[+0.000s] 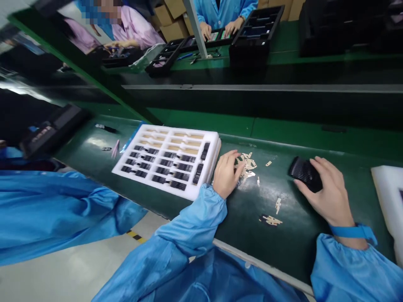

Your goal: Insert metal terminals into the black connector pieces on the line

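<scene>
My right hand [332, 191] grips a black, ribbed bundle of thin parts [304, 172] between thumb and fingers, low over the green bench. What exactly the bundle consists of is too small to make out. At the bench's middle, my left hand [227, 173] has its thumb and fingers apart at the near-left edge of a loose pile of small beige and silvery flat pieces [248, 164]. Just left of that hand lies a white foam tray [210, 167], whose slots hold black slotted parts [163, 170] and beige strips [185, 142].
Smaller groups of flat pieces [272, 220] lie nearer the bench edge. Another white foam tray [385, 193] stands far right. Pink tweezers [115, 149] rest at left, by a co-worker's blue sleeve [78, 201]. A green post [103, 82] slants behind. Across the bench, people handle black trays [252, 46].
</scene>
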A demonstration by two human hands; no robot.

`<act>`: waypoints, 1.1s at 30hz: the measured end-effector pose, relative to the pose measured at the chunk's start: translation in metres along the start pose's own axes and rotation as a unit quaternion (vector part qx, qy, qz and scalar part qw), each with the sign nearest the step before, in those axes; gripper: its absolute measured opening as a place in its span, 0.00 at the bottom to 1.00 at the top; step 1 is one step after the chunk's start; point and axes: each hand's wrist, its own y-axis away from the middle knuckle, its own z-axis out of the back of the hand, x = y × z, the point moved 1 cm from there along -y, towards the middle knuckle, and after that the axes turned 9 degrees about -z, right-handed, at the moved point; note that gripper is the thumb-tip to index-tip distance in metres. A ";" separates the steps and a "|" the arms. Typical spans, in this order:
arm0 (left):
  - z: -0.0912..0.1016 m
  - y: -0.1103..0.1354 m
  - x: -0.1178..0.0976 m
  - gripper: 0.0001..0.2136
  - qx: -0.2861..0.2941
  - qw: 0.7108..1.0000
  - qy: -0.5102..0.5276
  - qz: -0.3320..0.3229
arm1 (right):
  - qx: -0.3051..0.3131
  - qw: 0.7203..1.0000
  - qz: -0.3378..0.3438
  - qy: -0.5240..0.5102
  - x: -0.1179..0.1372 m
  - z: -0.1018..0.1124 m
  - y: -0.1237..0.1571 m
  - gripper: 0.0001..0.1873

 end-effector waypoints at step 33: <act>-0.003 0.029 -0.028 0.18 0.034 0.996 -0.069 -0.039 | 0.142 0.977 0.158 -0.024 0.063 0.017 0.098 0.19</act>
